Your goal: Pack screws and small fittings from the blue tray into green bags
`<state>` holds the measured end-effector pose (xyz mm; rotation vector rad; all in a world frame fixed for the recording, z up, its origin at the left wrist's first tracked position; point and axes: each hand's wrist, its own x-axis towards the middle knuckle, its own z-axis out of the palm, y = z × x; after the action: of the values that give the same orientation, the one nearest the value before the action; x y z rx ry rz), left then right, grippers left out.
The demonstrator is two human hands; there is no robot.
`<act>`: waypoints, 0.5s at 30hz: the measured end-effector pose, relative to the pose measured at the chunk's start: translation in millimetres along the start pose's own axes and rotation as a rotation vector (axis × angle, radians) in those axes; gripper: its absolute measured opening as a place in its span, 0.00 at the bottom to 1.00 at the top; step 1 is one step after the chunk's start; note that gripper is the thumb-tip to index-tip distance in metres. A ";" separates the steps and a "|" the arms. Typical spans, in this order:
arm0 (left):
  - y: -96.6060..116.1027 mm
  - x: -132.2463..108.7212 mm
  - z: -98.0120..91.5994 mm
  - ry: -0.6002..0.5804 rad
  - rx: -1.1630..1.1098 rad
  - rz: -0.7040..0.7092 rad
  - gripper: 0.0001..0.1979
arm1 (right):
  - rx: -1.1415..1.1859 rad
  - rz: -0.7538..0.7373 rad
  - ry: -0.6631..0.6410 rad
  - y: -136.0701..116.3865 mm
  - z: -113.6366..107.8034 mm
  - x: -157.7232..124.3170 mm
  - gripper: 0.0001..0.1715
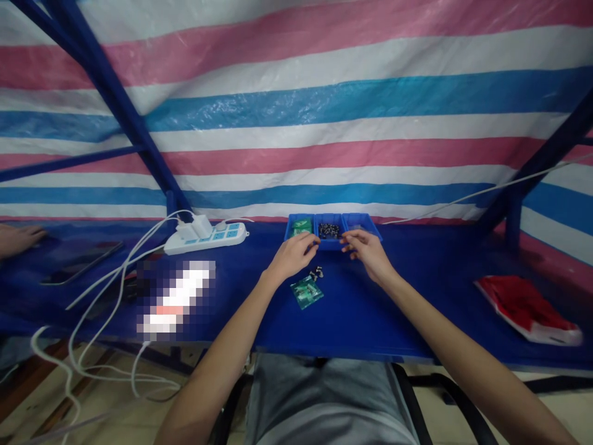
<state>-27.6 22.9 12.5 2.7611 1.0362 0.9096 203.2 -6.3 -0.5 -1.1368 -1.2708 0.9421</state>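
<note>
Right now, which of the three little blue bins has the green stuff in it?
The leftmost blue bin, by the left hand, holds green pieces. The middle bin holds small dark parts; what the right bin holds can't be made out.

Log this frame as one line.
left hand: at middle bin, state unclear | right hand: same | circuit board: flat on blue table

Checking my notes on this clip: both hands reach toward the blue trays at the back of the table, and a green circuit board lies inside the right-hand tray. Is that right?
Not quite. In the head view both hands, left hand and right hand, do reach toward the blue trays, but the green circuit board lies on the table in front of them, not inside the right-hand tray.
</note>
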 end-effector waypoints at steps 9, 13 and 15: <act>-11.6 -1.5 10.9 0.086 0.139 -0.017 0.12 | -1.021 -0.305 0.063 13.2 -13.2 0.2 0.16; -16.1 -0.9 18.9 0.085 0.131 0.006 0.14 | -0.978 -0.379 0.023 24.0 -16.9 7.3 0.15; -17.0 -0.3 21.3 0.094 0.100 0.024 0.14 | -0.935 -0.407 0.015 26.5 -18.9 10.3 0.14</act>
<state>-26.1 39.0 -9.4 2.8425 1.0942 1.0267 224.9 7.3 -23.1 -1.4734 -1.9108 -0.0139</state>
